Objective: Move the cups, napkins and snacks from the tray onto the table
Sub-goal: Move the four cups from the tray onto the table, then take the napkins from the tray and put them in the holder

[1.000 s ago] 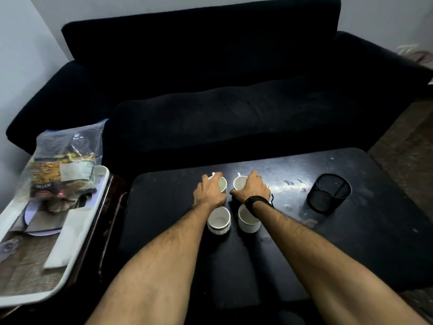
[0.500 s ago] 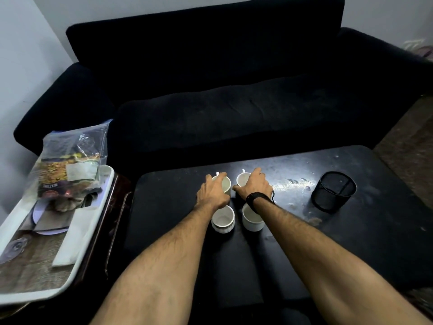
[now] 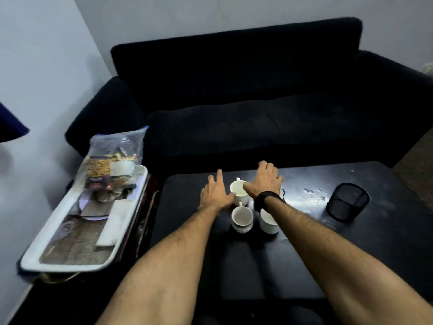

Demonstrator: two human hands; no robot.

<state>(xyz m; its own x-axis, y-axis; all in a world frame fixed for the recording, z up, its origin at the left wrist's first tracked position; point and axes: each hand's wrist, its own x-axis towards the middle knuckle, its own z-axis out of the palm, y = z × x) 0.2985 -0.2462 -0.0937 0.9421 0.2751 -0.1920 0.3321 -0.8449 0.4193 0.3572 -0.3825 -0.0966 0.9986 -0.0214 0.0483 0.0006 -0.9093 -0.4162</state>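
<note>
On black table [image 3: 386,242]: three white cups [image 3: 239,189] visible, clustered; one mesh holder [image 3: 346,201]. Left hand [image 3: 216,192], right hand [image 3: 266,178] spread flat, gripping nothing. Tray [image 3: 70,266]: one snack bag [image 3: 112,160].

The cups [image 3: 242,216] look like glazed white ceramic, and the black surface [image 3: 375,242] is matt and scuffed. The sofa [image 3: 257,109] is dark napped cloth, the pen holder [image 3: 347,201] black wire mesh, and the snack bag [image 3: 114,158] crinkled clear plastic.

- A fourth cup may sit beneath the right hand [image 3: 266,181]; can't tell.
- The right forearm hides part of the near right cup [image 3: 269,222].
- The snack bag's [image 3: 112,160] contents are blurred.
</note>
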